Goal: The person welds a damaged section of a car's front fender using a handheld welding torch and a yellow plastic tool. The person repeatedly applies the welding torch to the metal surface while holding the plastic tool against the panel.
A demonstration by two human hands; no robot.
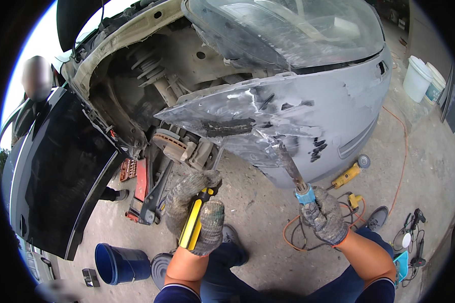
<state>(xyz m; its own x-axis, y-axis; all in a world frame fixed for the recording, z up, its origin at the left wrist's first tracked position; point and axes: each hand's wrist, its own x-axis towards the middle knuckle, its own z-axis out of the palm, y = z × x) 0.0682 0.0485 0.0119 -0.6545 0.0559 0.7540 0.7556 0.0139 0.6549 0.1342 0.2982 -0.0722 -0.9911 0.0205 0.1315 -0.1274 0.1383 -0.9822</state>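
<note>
A grey car bumper [359, 113] spreads across the middle, its left end scuffed, with dark patches and rough marks. My right hand [324, 217], in a grey knit glove, is closed around the blue grip of a soldering iron [290, 166]. The iron's long, discoloured metal shaft points up and left, its tip at the damaged bumper surface; whether it touches I cannot tell. Lower left of the bumper, my gloved left hand [212, 227] grips a yellow-and-black utility knife [191, 222]. No blade shows clearly.
Behind the bumper are the open wheel well and brake disc [169, 144]. A red floor jack [144, 189], a blue bucket [121, 262] and a black car door [60, 177] stand left. A yellow angle grinder [346, 177], orange cord [405, 146] and white buckets [417, 78] lie right.
</note>
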